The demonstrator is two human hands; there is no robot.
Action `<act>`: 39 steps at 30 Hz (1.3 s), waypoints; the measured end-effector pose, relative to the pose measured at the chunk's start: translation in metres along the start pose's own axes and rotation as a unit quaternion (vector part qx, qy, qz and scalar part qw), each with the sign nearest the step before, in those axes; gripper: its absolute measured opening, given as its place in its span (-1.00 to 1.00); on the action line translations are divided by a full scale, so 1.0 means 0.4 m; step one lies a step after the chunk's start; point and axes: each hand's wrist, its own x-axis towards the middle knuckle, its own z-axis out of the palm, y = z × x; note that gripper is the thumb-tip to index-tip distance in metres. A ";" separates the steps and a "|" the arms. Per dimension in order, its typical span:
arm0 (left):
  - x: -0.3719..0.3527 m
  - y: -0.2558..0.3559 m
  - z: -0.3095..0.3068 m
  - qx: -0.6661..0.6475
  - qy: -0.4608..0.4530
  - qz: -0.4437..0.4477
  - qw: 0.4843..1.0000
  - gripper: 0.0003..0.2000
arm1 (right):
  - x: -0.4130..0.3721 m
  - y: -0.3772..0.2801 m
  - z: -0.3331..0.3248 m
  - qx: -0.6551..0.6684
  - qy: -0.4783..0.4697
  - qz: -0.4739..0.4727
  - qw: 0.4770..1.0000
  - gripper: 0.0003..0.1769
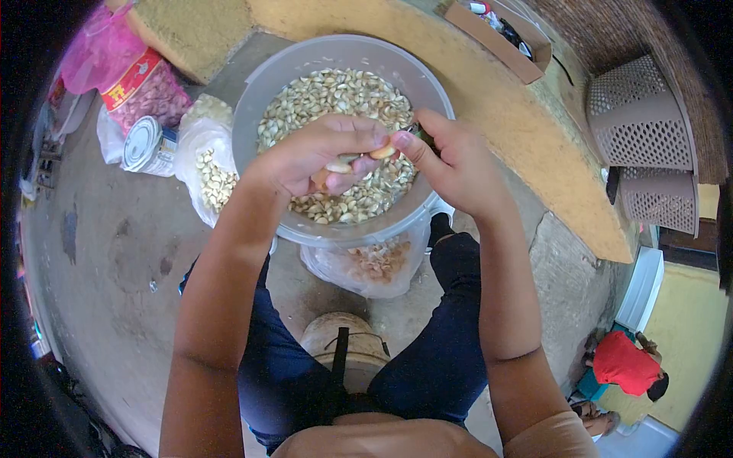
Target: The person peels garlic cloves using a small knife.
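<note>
Over a large grey tub (246, 126) full of pale garlic cloves (336, 88), my two hands meet. My left hand (328, 156) is curled, with a pale clove (338, 166) lying on its fingers and its thumb against another clove. My right hand (458, 160) pinches that second, yellowish clove (383, 152) between thumb and finger. Something small and dark shows by the right fingertips, too small to make out. A clear bag (366, 267) with brownish skins hangs at the near side of the tub.
Left of the tub stand a white bag of peeled cloves (216, 179), a lidded can (145, 145) and a pink bag (149, 88). A cardboard box (504, 38) lies on the yellow ledge (489, 99). A person in red (626, 362) is at the lower right.
</note>
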 end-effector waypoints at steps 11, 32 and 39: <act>0.026 -0.014 0.014 -0.152 0.115 0.106 0.976 -0.80 | 0.007 -0.007 0.036 -0.065 -0.009 -0.018 0.998 -0.61; 0.045 -0.018 0.038 0.104 0.250 0.125 0.955 -0.71 | 0.029 0.050 0.046 0.080 0.070 0.121 0.987 -0.66; 0.050 -0.028 0.029 0.095 0.241 0.113 0.959 -0.72 | 0.027 0.032 0.053 0.050 0.062 0.045 0.996 -0.73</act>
